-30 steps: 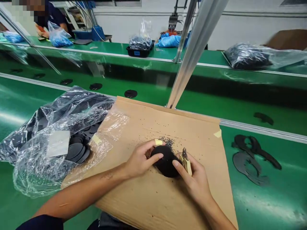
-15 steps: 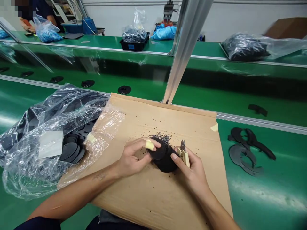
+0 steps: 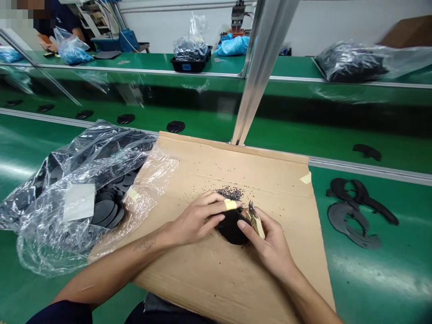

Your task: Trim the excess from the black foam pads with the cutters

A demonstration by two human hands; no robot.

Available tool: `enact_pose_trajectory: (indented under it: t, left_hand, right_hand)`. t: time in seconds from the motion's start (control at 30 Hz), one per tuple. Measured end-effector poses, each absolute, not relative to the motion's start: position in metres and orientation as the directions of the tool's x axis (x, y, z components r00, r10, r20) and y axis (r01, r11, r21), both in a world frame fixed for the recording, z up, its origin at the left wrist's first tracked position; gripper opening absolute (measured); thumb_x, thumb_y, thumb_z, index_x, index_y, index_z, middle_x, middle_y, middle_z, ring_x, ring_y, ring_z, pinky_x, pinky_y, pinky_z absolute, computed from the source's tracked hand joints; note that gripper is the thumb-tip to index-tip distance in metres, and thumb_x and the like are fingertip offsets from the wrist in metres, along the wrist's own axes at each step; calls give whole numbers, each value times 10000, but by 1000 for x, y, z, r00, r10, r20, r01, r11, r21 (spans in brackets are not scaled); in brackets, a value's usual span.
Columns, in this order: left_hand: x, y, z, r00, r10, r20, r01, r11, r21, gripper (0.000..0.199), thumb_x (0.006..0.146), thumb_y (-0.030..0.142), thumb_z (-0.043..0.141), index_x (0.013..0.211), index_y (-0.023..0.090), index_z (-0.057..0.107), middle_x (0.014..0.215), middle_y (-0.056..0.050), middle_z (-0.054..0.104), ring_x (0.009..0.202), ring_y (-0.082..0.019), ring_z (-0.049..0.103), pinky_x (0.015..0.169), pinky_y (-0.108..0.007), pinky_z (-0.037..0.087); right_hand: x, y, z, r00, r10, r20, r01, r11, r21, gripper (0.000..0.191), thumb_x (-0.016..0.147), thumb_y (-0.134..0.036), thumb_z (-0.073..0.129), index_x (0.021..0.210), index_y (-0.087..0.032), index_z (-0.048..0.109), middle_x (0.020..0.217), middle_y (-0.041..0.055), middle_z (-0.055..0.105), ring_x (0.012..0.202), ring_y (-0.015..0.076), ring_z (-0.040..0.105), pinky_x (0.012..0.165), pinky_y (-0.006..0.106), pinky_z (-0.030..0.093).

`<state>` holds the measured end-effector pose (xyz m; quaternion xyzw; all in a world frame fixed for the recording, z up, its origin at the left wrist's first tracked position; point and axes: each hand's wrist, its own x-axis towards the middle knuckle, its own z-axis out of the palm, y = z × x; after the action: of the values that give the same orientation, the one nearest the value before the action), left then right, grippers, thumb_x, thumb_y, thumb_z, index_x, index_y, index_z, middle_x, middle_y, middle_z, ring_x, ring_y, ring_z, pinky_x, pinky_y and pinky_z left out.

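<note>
Over the cardboard, a flat black round part (image 3: 232, 227) is between my two hands. My left hand (image 3: 199, 216), with yellow tape around one finger, is closed at the part's upper left edge; its fingertips partly cover it. A pair of side cutters (image 3: 255, 219) with cream handles is held in my right hand (image 3: 270, 236), jaws pointing up and away. My right thumb also presses on the black part's right side. Small black crumbs (image 3: 231, 192) lie scattered just beyond my fingers.
The cardboard sheet (image 3: 189, 274) covers the bench. At left lies a clear bag (image 3: 50, 243) of black discs (image 3: 105, 212). Curved black pieces (image 3: 353, 225) lie at right. A metal post (image 3: 259, 67) rises behind the sheet; more black parts (image 3: 175, 126) sit beyond the rail. A person (image 3: 64, 22) is far left.
My left hand has moved slightly right, closer to my right hand. The round black disc its fingers held up over the other black part is no longer distinct. The view has shifted a little.
</note>
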<state>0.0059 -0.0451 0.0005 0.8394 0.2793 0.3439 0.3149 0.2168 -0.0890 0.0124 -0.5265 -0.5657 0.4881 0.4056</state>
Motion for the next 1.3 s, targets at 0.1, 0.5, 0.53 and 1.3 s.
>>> enact_pose_trajectory:
  t: [0.1,0.5,0.53,1.3]
  left_hand:
    - [1,-41,5,615,678,402,308,-676,670,274,1001,175,521,1243,224,642,990,-61,667,905,-188,584,830,-344,511]
    - [11,-53,-2,327,898,294,202,-370,907,165,943,276,636,1068,171,616,880,-38,668,787,-142,656,713,-261,581]
    - [11,-53,-2,313,888,336,270,-422,865,141,931,284,656,1004,168,621,843,-29,658,764,-138,638,704,-257,565]
    - [15,-57,-6,442,832,334,234,-467,853,232,994,278,575,1177,163,660,1031,-86,734,925,-194,694,828,-314,583]
  right_hand:
    - [216,-89,10,-109,993,-52,220,-27,-975,280,899,-480,660,878,-202,632,802,15,620,751,185,576,689,257,499]
    - [220,-85,11,-34,995,-90,145,-84,-986,351,873,-547,682,875,-201,624,789,26,606,722,183,558,669,280,502]
    - [220,-86,11,-39,995,-95,134,-89,-987,351,871,-545,684,897,-199,635,817,34,627,752,193,577,693,289,515]
    - [215,-90,14,-67,998,-20,201,-6,-979,309,905,-515,664,888,-209,624,793,20,626,719,180,574,686,273,518]
